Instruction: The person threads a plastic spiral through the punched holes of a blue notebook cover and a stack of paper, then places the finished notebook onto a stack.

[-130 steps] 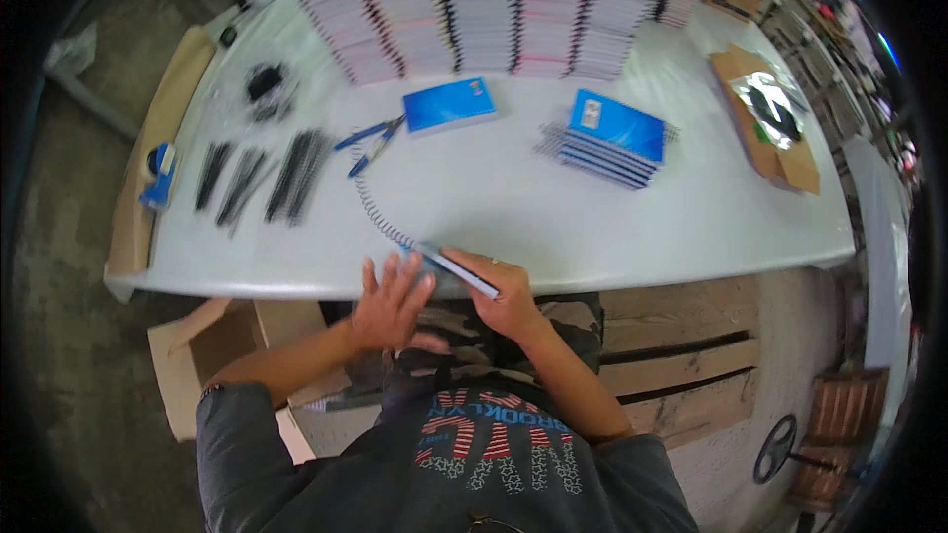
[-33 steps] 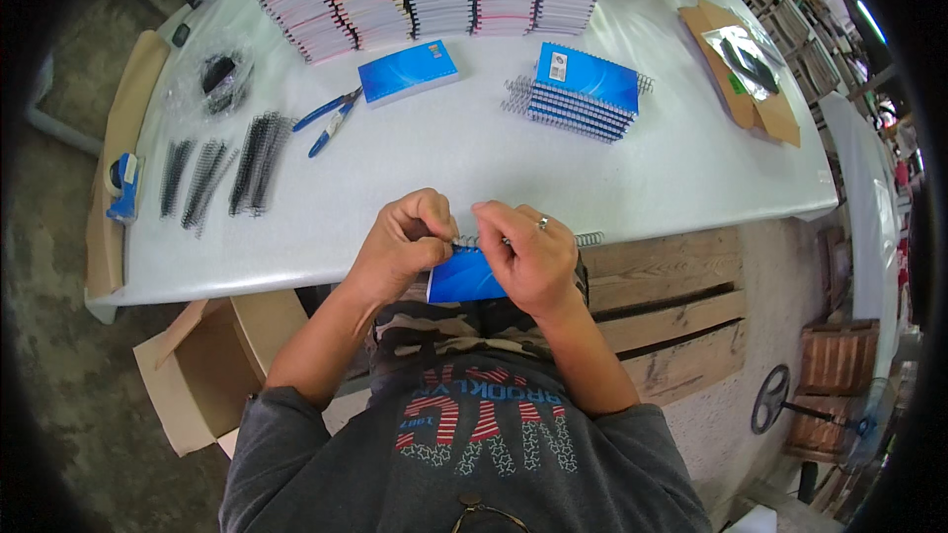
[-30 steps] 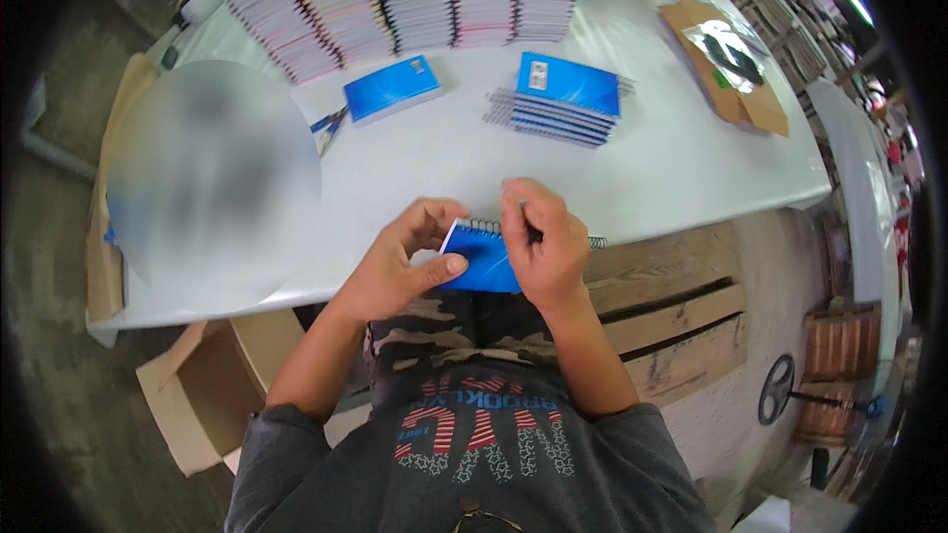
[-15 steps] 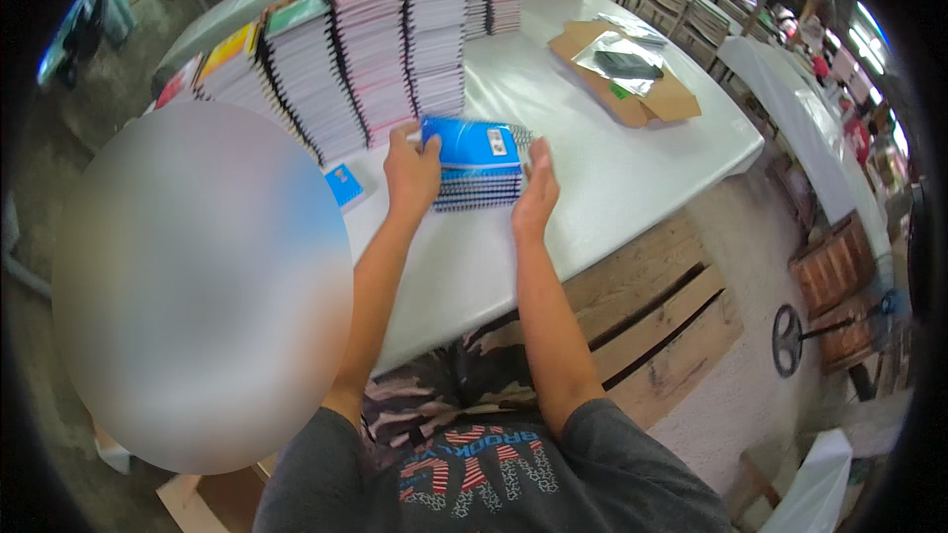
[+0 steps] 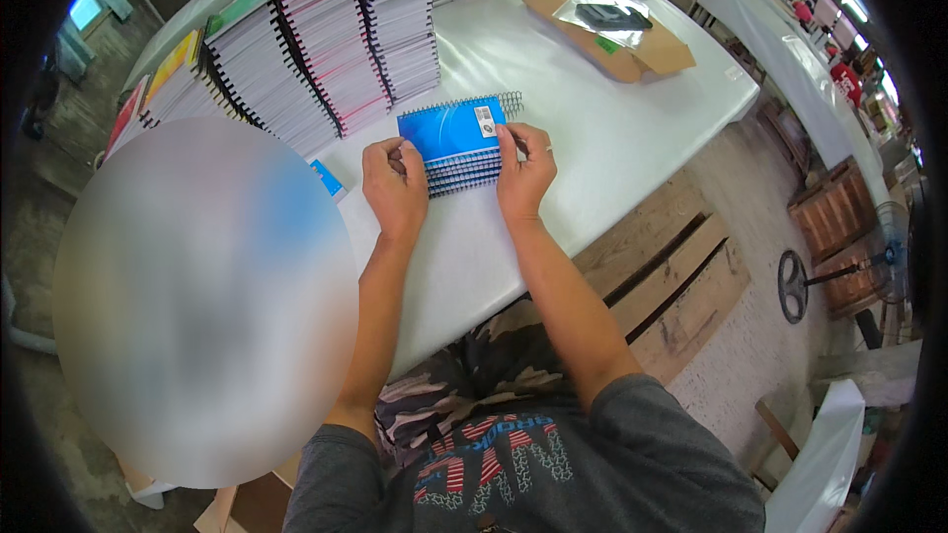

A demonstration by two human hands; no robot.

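A small stack of blue spiral notebooks [image 5: 449, 130] lies on the white-covered table [image 5: 592, 148] in front of me, wire-bound edges towards me. The top one carries a white label at its right side. My left hand [image 5: 397, 186] is closed at the stack's left edge, its fingers curled and the thumb by the top cover. At the right edge my right hand [image 5: 526, 173] grips the stack, thumb at the label and fingers bent round the side. Loose wire coils [image 5: 511, 104] show just behind the top notebook's right corner.
Tall stacks of spiral notebooks [image 5: 331, 49] with coloured covers stand at the back left. Another blue notebook [image 5: 326, 178] is partly hidden by a blurred round patch. An opened cardboard piece [image 5: 632, 59] with clear plastic packets lies at the back right. A wooden bench [image 5: 671, 281] stands beside the table.
My right hand has gone from lying nearly straight along the stack's side to bent fingers with the thumb on the top cover. My left hand has slid slightly down the left edge.
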